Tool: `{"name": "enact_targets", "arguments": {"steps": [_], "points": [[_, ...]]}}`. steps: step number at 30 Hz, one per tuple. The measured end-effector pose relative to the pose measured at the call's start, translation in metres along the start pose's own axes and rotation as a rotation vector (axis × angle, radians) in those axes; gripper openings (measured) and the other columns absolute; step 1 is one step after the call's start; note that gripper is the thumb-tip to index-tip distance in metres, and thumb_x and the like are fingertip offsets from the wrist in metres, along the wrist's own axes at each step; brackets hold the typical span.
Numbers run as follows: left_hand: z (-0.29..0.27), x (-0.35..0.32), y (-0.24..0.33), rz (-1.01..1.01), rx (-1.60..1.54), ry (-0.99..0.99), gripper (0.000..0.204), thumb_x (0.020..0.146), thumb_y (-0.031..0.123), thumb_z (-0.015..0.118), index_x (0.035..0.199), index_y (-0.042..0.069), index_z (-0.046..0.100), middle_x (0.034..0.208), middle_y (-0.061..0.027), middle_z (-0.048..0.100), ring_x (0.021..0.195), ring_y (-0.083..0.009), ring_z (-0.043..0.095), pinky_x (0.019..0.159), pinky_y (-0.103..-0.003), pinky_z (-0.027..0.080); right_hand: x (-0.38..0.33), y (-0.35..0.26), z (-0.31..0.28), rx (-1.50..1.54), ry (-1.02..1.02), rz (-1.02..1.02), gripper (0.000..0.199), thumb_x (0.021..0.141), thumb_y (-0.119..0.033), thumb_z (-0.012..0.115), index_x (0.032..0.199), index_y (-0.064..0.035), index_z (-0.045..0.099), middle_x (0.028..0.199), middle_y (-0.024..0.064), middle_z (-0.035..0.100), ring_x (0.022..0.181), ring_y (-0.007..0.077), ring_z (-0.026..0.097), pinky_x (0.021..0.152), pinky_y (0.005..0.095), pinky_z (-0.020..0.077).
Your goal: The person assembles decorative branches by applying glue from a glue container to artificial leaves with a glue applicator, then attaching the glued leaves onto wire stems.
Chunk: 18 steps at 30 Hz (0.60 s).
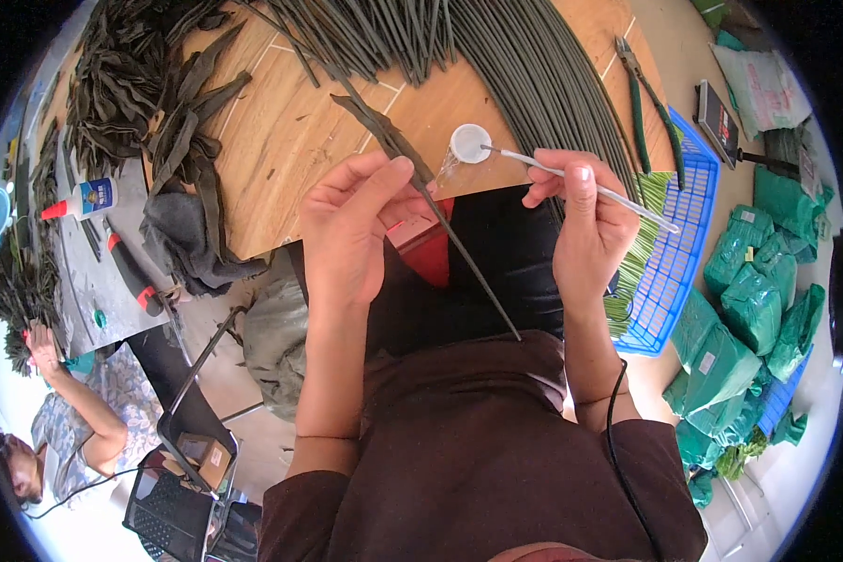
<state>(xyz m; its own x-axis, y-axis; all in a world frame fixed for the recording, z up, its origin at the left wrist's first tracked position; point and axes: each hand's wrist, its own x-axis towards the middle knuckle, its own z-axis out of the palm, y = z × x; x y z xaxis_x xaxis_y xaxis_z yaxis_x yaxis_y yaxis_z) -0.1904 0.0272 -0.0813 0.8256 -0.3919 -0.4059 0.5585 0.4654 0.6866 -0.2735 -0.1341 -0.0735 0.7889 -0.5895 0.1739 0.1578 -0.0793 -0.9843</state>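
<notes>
My left hand (342, 229) pinches a thin dark stem (475, 265) with a long dark olive leaf (377, 122) along its upper part. The stem slants from the table down toward my lap. In my right hand (595, 220) is a slim white-handled brush (618, 195), held between thumb and fingers. Its dark tip points left, over or beside the right rim of a small round white cup (470, 139); contact cannot be made out. Whitish, glue-like smears mark the table below the cup.
Bundled dark stems (562, 84) and piled dark leaves (112, 112) cover the wooden table (281, 131). Green-handled pliers (639, 112) lie right, by a blue basket (670, 290). Leftward are a glue bottle (89, 199), a red-black tool (131, 272) and another person's hand (42, 348). Green packages (749, 309) crowd the right.
</notes>
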Motion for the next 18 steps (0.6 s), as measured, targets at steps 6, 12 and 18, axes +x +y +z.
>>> {"name": "enact_targets", "arguments": {"steps": [6,12,18], "points": [[-0.002,0.004,0.0,-0.004,0.004,-0.005,0.01,0.078,-0.001,0.059,0.087,-0.007,0.058,0.074,-0.0128,0.062,0.066,-0.0209,0.064,0.058,-0.027,0.053,0.006,0.008,0.006,-0.159,-0.056,-0.037,0.025,0.091,-0.013,0.046,0.089,0.0082,0.06,0.076,0.0106,0.059,0.061,0.0112,0.054,0.056,0.0228,0.0466],[-0.003,0.006,0.001,-0.023,-0.006,0.009,0.01,0.078,-0.001,0.06,0.087,-0.006,0.058,0.073,-0.0123,0.062,0.063,-0.0198,0.063,0.056,-0.026,0.053,0.008,0.002,0.009,-0.203,-0.08,-0.013,0.026,0.091,-0.013,0.045,0.089,0.008,0.06,0.075,0.0108,0.059,0.061,0.0115,0.055,0.055,0.0232,0.0464],[0.002,0.005,0.003,-0.029,0.015,-0.002,0.01,0.078,0.002,0.062,0.086,-0.004,0.059,0.073,-0.0108,0.063,0.062,-0.0174,0.063,0.056,-0.025,0.054,0.001,-0.008,0.009,0.113,-0.034,-0.035,0.025,0.092,-0.013,0.044,0.087,0.0067,0.059,0.075,0.0114,0.059,0.059,0.0139,0.055,0.056,0.0227,0.0451]]}}
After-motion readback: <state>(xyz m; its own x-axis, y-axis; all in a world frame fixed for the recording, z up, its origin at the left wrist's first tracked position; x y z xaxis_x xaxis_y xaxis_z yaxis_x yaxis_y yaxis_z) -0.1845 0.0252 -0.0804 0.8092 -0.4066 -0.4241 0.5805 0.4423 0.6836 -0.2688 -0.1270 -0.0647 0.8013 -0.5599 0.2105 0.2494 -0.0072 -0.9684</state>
